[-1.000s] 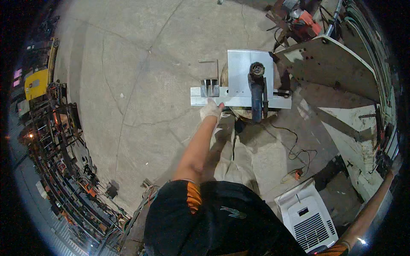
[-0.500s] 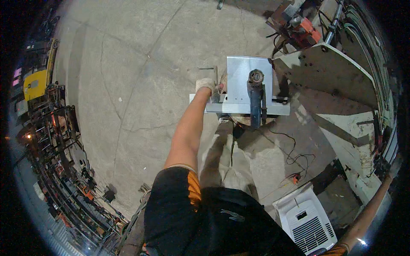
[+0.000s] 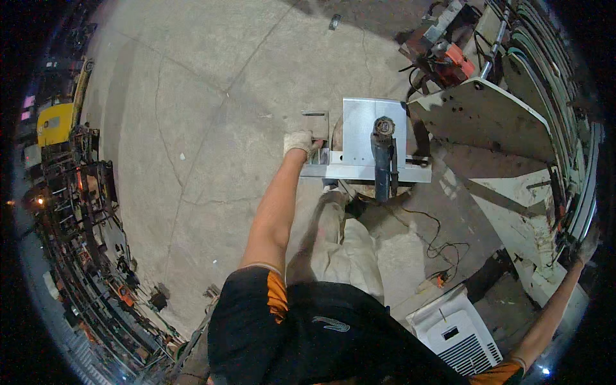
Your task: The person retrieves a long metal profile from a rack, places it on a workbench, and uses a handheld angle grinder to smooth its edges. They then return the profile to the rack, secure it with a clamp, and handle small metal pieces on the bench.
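My left hand (image 3: 299, 142), in a pale work glove, is closed beside the left end of a shiny metal bar (image 3: 350, 172). Its fingers curl toward a thin L-shaped metal piece (image 3: 314, 113) that stands next to the bar; what they grip is hidden. A bright metal sheet (image 3: 357, 128) lies against the bar on a round stand. Resting across sheet and bar is a dark angle grinder (image 3: 383, 160). Far out to the right, my right hand (image 3: 586, 249), gloved too, is by long metal rods; its fingers are blurred.
A black cable (image 3: 436, 244) winds over the floor right of my legs. A white vented panel (image 3: 459, 333) lies at the lower right. Large steel plates (image 3: 494, 122) and an orange-red machine (image 3: 459, 61) stand on the right. Racks of metal parts (image 3: 83, 231) line the left.
My left hand has shifted a little left, away from the sheet's edge. My right hand has moved slightly up in the view. The whole view has shifted a little; the grinder stays on the sheet.
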`<action>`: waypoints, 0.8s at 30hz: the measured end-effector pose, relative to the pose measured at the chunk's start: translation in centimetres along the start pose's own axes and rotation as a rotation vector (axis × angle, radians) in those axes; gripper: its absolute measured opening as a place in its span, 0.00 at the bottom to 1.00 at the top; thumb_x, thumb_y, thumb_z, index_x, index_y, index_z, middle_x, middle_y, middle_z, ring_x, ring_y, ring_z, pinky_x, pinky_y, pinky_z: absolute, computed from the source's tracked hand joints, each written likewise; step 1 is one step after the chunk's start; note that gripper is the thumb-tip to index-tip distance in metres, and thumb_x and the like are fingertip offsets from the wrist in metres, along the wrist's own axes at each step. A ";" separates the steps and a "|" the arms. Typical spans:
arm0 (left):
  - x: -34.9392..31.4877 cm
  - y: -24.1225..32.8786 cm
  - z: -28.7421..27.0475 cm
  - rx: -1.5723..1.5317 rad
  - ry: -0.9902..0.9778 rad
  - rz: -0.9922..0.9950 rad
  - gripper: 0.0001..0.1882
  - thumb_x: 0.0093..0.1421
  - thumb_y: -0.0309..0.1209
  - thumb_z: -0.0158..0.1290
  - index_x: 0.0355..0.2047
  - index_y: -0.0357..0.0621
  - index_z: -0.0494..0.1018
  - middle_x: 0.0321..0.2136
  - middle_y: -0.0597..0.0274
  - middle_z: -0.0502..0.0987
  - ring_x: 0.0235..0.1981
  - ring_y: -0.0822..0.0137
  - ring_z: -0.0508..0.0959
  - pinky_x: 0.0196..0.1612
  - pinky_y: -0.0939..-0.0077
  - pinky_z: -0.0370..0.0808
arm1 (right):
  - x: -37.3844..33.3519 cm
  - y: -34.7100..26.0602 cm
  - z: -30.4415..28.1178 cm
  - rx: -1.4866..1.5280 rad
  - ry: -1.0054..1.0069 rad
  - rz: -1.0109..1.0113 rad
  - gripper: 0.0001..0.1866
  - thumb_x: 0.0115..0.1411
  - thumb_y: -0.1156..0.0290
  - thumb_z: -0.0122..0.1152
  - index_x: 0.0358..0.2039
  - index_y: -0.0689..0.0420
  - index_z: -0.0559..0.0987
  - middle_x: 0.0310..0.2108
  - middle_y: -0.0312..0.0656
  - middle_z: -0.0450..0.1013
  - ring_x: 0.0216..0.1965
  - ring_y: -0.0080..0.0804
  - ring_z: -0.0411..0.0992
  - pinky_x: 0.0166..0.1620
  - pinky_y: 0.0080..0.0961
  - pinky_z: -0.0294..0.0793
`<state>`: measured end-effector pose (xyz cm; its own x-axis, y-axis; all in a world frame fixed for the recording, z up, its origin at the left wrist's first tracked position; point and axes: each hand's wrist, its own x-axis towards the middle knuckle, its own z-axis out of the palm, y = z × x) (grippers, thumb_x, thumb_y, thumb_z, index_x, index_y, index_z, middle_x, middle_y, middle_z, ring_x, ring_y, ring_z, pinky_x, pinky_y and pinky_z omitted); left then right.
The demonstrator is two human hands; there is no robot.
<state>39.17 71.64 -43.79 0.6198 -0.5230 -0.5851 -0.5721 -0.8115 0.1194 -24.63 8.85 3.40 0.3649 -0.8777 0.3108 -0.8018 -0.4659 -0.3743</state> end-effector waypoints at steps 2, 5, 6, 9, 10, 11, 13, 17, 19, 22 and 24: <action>-0.4 -2.8 0.5 -0.216 -0.123 -0.092 0.40 0.54 0.62 0.57 0.55 0.44 0.74 0.51 0.47 0.78 0.54 0.49 0.77 0.56 0.57 0.72 | -1.3 -0.3 1.0 0.022 0.006 -0.012 0.28 0.68 0.66 0.48 0.67 0.58 0.64 0.67 0.47 0.59 0.66 0.42 0.58 0.68 0.38 0.55; -2.3 -5.6 2.9 -0.519 -0.130 -0.170 0.52 0.51 0.64 0.59 0.65 0.39 0.63 0.59 0.40 0.71 0.61 0.48 0.72 0.61 0.59 0.69 | -5.8 -2.7 4.8 0.126 -0.028 -0.004 0.28 0.67 0.68 0.50 0.67 0.58 0.64 0.65 0.47 0.61 0.65 0.42 0.60 0.66 0.37 0.58; -2.7 -6.1 3.7 -0.655 -0.165 -0.090 0.52 0.50 0.65 0.59 0.65 0.41 0.63 0.58 0.42 0.72 0.60 0.47 0.72 0.61 0.60 0.69 | -8.4 -4.6 7.1 0.310 -0.087 0.030 0.28 0.67 0.68 0.51 0.67 0.58 0.64 0.65 0.46 0.62 0.64 0.42 0.60 0.66 0.37 0.59; -2.7 -6.6 4.9 -0.647 -0.100 -0.155 0.48 0.50 0.62 0.60 0.65 0.46 0.64 0.56 0.45 0.75 0.56 0.48 0.75 0.58 0.60 0.71 | -19.4 -15.7 18.4 0.038 -0.343 0.012 0.26 0.64 0.78 0.52 0.64 0.65 0.67 0.58 0.44 0.71 0.55 0.33 0.71 0.59 0.29 0.71; -2.4 -6.6 5.0 -0.637 -0.071 -0.113 0.44 0.53 0.63 0.58 0.60 0.43 0.70 0.52 0.45 0.77 0.55 0.47 0.75 0.56 0.60 0.72 | -22.4 -21.1 22.6 0.076 -0.590 -0.055 0.27 0.61 0.76 0.54 0.63 0.62 0.69 0.58 0.46 0.72 0.57 0.37 0.71 0.59 0.33 0.69; -2.1 -6.5 5.0 -0.589 -0.080 -0.109 0.42 0.53 0.63 0.58 0.58 0.44 0.71 0.49 0.47 0.79 0.53 0.48 0.77 0.54 0.60 0.73 | -25.7 -26.9 27.1 0.179 -0.902 -0.111 0.28 0.58 0.74 0.57 0.61 0.60 0.71 0.57 0.48 0.72 0.58 0.41 0.70 0.60 0.36 0.68; -1.4 -6.6 4.5 -0.427 -0.046 -0.017 0.37 0.52 0.61 0.59 0.53 0.46 0.75 0.44 0.47 0.79 0.50 0.48 0.77 0.52 0.57 0.73 | -31.1 -38.9 35.8 -0.091 -1.251 -0.373 0.33 0.50 0.77 0.63 0.60 0.54 0.73 0.57 0.50 0.72 0.58 0.50 0.70 0.59 0.39 0.70; -1.3 -7.0 4.1 -0.256 -0.028 0.117 0.37 0.51 0.59 0.59 0.53 0.44 0.74 0.48 0.44 0.76 0.54 0.45 0.73 0.56 0.51 0.68 | -33.3 -54.4 46.4 0.159 -1.196 -0.367 0.33 0.53 0.74 0.63 0.62 0.51 0.71 0.58 0.52 0.71 0.57 0.55 0.70 0.57 0.42 0.72; -1.3 -7.4 4.5 -0.258 0.026 0.127 0.39 0.51 0.59 0.59 0.55 0.43 0.71 0.50 0.45 0.75 0.53 0.46 0.74 0.56 0.50 0.68 | -33.5 -57.3 50.2 0.130 -1.218 -0.400 0.33 0.54 0.73 0.62 0.63 0.52 0.70 0.58 0.52 0.71 0.57 0.55 0.69 0.57 0.42 0.72; -1.0 -7.7 5.6 -0.443 -0.299 0.070 0.42 0.49 0.57 0.63 0.58 0.43 0.68 0.53 0.46 0.71 0.51 0.47 0.75 0.55 0.53 0.71 | -33.8 -58.0 55.3 0.017 -1.319 -0.438 0.34 0.56 0.69 0.62 0.64 0.54 0.67 0.59 0.53 0.69 0.58 0.54 0.69 0.57 0.42 0.72; -0.6 -7.8 6.5 -0.539 -0.322 0.047 0.42 0.48 0.55 0.65 0.57 0.42 0.69 0.53 0.46 0.71 0.51 0.47 0.75 0.54 0.55 0.72 | -34.6 -58.2 58.8 -0.021 -1.332 -0.567 0.32 0.58 0.66 0.62 0.63 0.55 0.68 0.60 0.53 0.69 0.56 0.53 0.71 0.57 0.43 0.72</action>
<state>39.79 80.00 -49.60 0.3600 -0.5249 -0.7713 -0.1912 -0.8507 0.4897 37.28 59.74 -36.97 0.7814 -0.0355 -0.6230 -0.4050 -0.7884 -0.4631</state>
